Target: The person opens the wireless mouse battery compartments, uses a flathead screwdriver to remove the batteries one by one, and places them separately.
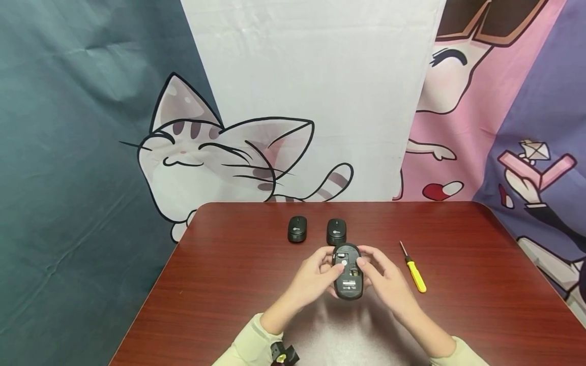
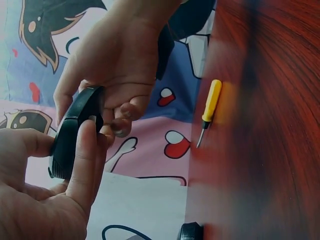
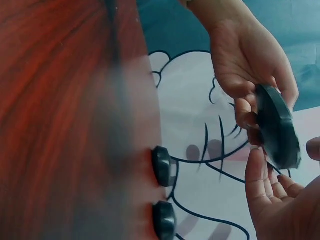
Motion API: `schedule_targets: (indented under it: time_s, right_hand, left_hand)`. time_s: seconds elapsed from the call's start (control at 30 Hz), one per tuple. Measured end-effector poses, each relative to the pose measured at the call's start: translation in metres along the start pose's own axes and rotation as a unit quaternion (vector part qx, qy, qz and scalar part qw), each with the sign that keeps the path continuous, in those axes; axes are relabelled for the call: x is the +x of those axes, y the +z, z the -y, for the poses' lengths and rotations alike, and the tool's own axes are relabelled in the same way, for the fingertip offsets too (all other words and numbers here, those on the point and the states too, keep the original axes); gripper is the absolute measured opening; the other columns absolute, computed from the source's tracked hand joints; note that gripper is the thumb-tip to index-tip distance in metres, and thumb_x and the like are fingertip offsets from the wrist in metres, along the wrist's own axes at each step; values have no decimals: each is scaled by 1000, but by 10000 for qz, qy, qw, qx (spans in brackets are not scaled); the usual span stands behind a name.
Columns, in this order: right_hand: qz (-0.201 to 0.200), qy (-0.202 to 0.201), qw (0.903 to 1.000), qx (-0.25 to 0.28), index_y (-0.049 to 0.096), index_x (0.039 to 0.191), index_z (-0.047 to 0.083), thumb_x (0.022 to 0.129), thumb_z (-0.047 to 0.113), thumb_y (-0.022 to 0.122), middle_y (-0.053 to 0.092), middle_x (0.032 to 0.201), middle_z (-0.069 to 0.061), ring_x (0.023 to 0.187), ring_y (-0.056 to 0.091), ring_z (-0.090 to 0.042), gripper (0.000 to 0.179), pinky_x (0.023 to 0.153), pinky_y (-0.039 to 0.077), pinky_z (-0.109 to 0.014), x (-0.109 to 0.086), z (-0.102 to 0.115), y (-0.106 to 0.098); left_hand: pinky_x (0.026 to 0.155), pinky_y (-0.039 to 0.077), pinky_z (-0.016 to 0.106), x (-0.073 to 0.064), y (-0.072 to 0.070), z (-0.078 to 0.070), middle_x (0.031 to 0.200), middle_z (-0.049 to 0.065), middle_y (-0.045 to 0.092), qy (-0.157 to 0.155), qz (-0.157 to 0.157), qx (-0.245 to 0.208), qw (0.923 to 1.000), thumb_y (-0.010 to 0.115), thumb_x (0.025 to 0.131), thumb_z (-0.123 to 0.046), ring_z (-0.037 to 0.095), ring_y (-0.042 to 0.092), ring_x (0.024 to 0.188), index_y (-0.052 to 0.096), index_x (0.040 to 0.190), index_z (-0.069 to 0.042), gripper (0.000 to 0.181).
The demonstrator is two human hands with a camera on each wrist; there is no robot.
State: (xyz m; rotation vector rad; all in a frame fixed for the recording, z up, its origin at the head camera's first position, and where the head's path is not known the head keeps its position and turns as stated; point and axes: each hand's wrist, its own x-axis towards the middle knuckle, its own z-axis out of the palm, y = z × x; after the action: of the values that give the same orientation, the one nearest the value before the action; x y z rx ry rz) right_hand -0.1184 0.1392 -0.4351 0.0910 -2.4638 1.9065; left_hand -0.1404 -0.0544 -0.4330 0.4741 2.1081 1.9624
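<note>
Both hands hold a black computer mouse (image 1: 349,282) raised above the table, its underside turned up toward the head camera. The cover is off its battery compartment, and a pale label shows on its lower half. My left hand (image 1: 308,284) grips the left side, thumb on the underside and fingers behind. From the right, my right hand (image 1: 390,285) holds the other edge, its thumb at the compartment. The left wrist view shows the mouse (image 2: 75,132) edge-on between the hands; so does the right wrist view. Fingers behind the mouse are partly hidden.
Two more black mice stand upright at the back, one mouse (image 1: 297,230) to the left and another mouse (image 1: 337,230) just beyond the hands. A yellow-handled screwdriver (image 1: 415,274) lies to the right on the reddish-brown table (image 1: 220,284). A printed cloth (image 1: 311,76) hangs behind.
</note>
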Motion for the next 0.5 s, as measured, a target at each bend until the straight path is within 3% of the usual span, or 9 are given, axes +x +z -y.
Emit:
schedule_targets:
  time_s: [0.1, 0.27, 0.37, 0.5]
  right_hand:
    - [117, -160, 9998, -9, 59, 136, 10, 103, 27, 61, 66, 116, -15, 91, 65, -11, 37, 72, 62, -30, 4, 3, -7]
    - [333, -528, 9980, -93, 61, 133, 4, 102, 21, 62, 64, 121, -18, 91, 67, -10, 36, 79, 63, -34, 12, 5, -17]
    - [456, -580, 9972, -107, 61, 132, 3, 102, 20, 62, 63, 122, -19, 92, 67, -10, 35, 81, 63, -34, 15, 7, -20]
    - [619, -504, 9968, -71, 62, 131, 4, 99, 21, 66, 64, 120, -17, 94, 66, -10, 36, 79, 62, -31, 16, 8, -21]
  left_hand:
    - [55, 62, 57, 0, -1, 1, 105, 12, 68, 55, 63, -52, 10000, 66, 96, -11, 17, 69, 77, 55, 133, -2, 40]
    - [53, 64, 50, 0, -2, 3, 105, 11, 67, 77, 165, -124, 9998, 68, 94, -8, 14, 68, 74, 53, 135, -1, 44]
    - [53, 63, 52, -1, -2, 3, 106, 12, 67, 78, 194, -132, 9997, 69, 93, -8, 13, 68, 74, 53, 135, -1, 46]
    - [52, 64, 47, -1, -3, 3, 107, 14, 67, 94, 222, -160, 9996, 69, 93, -8, 13, 68, 74, 52, 135, 1, 46]
